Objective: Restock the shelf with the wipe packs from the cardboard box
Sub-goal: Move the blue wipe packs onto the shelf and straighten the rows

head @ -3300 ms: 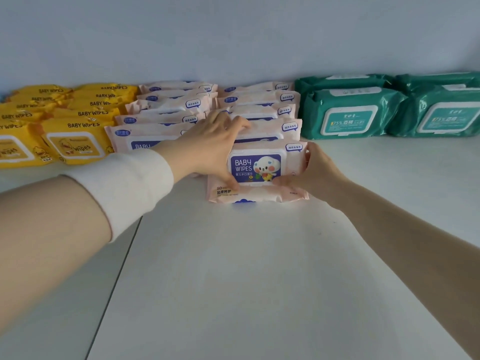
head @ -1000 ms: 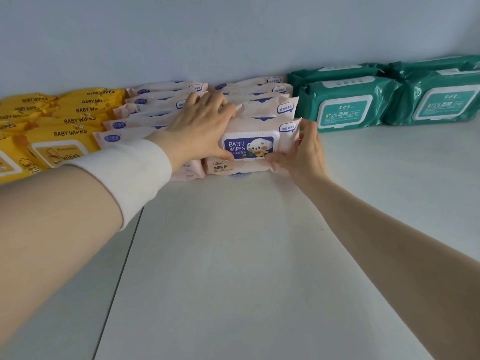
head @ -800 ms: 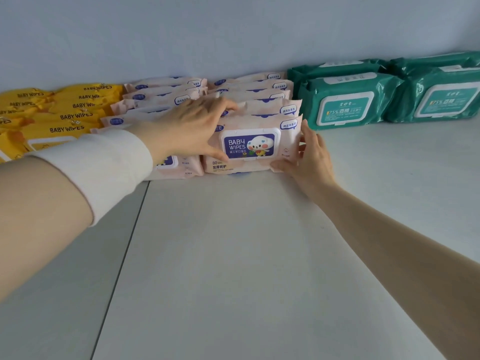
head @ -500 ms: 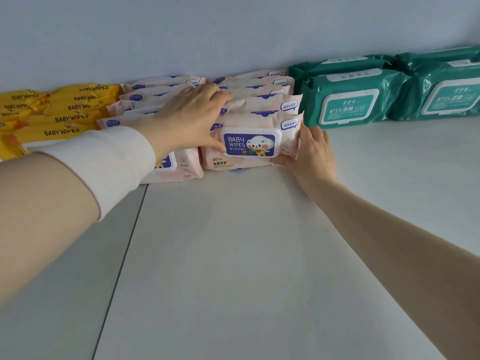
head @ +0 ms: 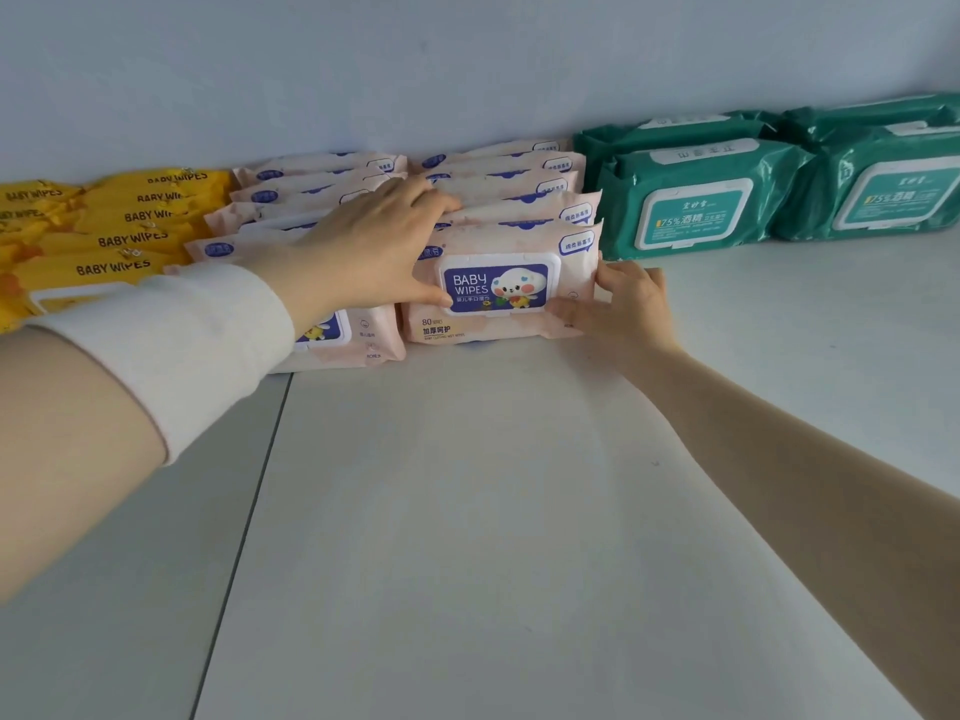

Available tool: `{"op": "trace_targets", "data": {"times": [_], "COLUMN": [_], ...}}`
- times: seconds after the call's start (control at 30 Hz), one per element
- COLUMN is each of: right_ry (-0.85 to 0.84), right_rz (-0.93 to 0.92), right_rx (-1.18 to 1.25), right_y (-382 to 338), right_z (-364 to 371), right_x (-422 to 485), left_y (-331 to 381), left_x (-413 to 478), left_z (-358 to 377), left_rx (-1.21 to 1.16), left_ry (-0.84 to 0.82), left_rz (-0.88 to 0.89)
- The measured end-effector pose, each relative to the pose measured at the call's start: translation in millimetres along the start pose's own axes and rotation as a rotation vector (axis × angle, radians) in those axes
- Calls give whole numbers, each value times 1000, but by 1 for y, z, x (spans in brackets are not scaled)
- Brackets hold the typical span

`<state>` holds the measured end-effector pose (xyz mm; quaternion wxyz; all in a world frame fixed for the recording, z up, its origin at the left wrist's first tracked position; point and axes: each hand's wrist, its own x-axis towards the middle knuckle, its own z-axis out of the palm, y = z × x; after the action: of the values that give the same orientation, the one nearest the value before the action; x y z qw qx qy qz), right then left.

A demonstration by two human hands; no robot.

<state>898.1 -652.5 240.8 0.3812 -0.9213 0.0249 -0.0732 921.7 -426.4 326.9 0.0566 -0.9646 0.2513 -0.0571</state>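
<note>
Two rows of pink baby wipe packs lean one behind another on the white shelf [head: 467, 511]. The front pink wipe pack [head: 498, 288] of the right row stands upright against the packs behind it. My left hand [head: 363, 252] reaches over its top left corner, fingers lying across the pack tops and thumb on its front face. My right hand [head: 618, 309] grips its right edge, thumb on the front. The left row's front pack [head: 358, 337] is partly hidden by my left wrist. The cardboard box is out of view.
Yellow baby wipe packs [head: 104, 236] fill the shelf to the left of the pink rows. Green alcohol wipe packs [head: 691, 200] stand to the right, close to the held pack. A wall closes the back. A seam [head: 254, 501] runs along the shelf surface.
Both hands have pushed the front pink pack back against its row and stood it more upright. Over the last half second the hands have hardly moved.
</note>
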Motion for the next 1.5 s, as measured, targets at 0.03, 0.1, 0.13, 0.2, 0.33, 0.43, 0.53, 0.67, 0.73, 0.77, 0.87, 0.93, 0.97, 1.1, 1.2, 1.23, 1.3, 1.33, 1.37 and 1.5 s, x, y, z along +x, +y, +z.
{"op": "trace_targets", "data": {"times": [0.03, 0.1, 0.13, 0.2, 0.33, 0.43, 0.53, 0.67, 0.73, 0.77, 0.87, 0.93, 0.97, 1.1, 1.2, 1.23, 1.3, 1.33, 1.37, 1.5], "right_ry": [21, 65, 88, 115, 18, -53, -113, -188, -214, -230, -267, -280, -288, -328, -350, -356, -359, -359, -359, -293], "right_rz": [10, -3, -18, -27, -17, 3, 23, -79, -132, -149, -164, -159, -157, -172, -190, -194, -202, -203, -199, -194], "right_rx": [17, 21, 11, -30, -276, -371, -460, -657, -738, -773, -854, -885, -902, -970, -974, -974, -980, -986, -991, -941], "right_y": [0, -1, -2, -6, -17, -22, -14, 4, 15, 22, 48, 64, 72, 91, 98, 99, 101, 101, 100, 94], "right_z": [2, 8, 9, 10, 6, -8, -38, -91, -119, -132, -166, -182, -189, -201, -200, -198, -195, -195, -195, -195], "right_x": [1, -1, -1, -2, -4, -12, -21, -27, -33, -36, -47, -52, -54, -53, -48, -45, -40, -37, -34, -16], "left_y": [0, 0, -1, -1, 6, 20, 45, 96, 128, 143, 183, 202, 211, 231, 236, 235, 230, 226, 223, 207], "left_x": [1, 1, 2, 1, 0, -2, -2, -2, -1, 1, 8, 13, 15, 23, 28, 29, 33, 36, 39, 63], "left_z": [0, 2, 3, 3, 1, -5, -19, -36, -40, -40, -40, -39, -38, -28, -17, -15, -13, -13, -14, -22], "left_rx": [-6, -3, 3, 29, 130, 205, 270, 400, 350, 323, 294, 295, 294, 229, 194, 198, 215, 225, 232, 240], "left_ry": [0, 8, 16, 19, -28, -107, -110, -9, -42, -67, -95, -100, -118, -283, -405, -424, -436, -439, -439, -290], "left_rz": [0, 2, 5, 13, -21, -83, -138, -50, -53, -63, -94, -91, -83, -91, -113, -113, -116, -117, -115, -82]}}
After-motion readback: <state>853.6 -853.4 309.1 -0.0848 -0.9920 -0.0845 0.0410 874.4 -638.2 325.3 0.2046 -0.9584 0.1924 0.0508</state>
